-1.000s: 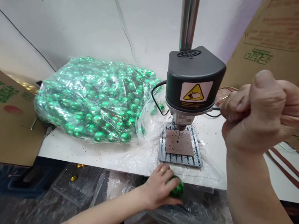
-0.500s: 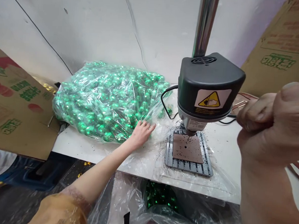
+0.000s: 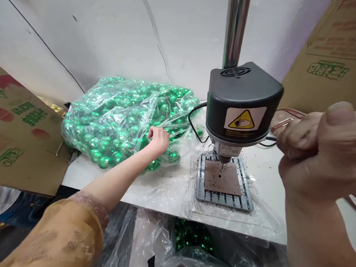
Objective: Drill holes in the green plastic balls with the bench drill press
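Observation:
A clear plastic bag full of shiny green faceted balls lies on the white table. My left hand is closed on the film at the bag's right side, with a few green balls showing beside it. Just right of the bag stands a bench drill press with a warning label. Its bit hangs above a brown square plate with a hole, lying on the slotted metal base. My right hand is raised at the machine's right, fingers curled into a fist; what it grips is hidden.
Cardboard boxes stand at the left and the back right. Dark shavings litter the table around the base. Below the front edge hangs more clear plastic, with green balls in it. A black cable loops beside the drill.
My left hand has moved up and left, from lying on the bag's front to a closed grip, and the film has shifted, baring green balls. My right hand remains raised and closed.

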`<state>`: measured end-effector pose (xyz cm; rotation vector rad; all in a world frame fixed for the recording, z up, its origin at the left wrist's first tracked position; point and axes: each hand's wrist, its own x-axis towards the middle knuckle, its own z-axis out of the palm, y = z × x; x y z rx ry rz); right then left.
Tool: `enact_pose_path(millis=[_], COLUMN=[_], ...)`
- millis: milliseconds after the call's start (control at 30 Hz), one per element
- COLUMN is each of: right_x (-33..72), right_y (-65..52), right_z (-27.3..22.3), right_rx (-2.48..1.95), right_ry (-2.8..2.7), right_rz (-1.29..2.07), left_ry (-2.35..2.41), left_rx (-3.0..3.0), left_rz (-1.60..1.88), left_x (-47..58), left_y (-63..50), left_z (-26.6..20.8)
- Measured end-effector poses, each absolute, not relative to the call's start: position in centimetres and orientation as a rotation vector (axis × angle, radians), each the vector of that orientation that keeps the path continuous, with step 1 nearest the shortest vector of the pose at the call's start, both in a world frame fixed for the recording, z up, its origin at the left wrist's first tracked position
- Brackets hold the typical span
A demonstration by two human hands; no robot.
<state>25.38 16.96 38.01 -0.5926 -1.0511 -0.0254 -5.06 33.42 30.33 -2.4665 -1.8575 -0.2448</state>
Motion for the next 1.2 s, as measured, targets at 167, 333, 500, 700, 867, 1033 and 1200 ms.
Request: enact_pose_path(millis=[167, 333, 500, 700, 867, 1033, 1200], right_x=[25.2, 25.0, 24.5, 25.1, 25.4, 25.0, 24.9], right_y=[16.9, 16.7, 16.4, 16.6, 16.7, 16.7, 16.7], right_z=[37.7, 37.9, 38.2, 37.9, 37.7, 37.8, 37.9], right_rx=[-0.598, -0.603, -0.602, -0.591, -0.590, -0.592, -0.585], right_ry=[-1.031, -1.035, -1.039, -1.070, -1.105, -1.059, -1.076], right_rz=[-0.027, -0.036, -0.043, -0.055, -0.056, -0.054, -0.079], left_ry=[-1.330, -1.323, -1.669, -1.770, -1.777, -1.913, -2.389], left_rx=[-2.877, -2.893, -2.584, -2.616, -2.573, -2.707, -2.962], left_rz=[0.044, 0.286, 0.340, 0.295, 0.054, -1.250, -2.433], left_x=[-5.9, -6.3, -4.1, -1.6, -2.7, -3.8, -1.0], left_y=[31.8, 31.9, 33.5, 34.0, 32.6, 28.8, 23.7], left_z=[29.1, 29.6, 30.0, 29.1, 29.7, 29.5, 27.4])
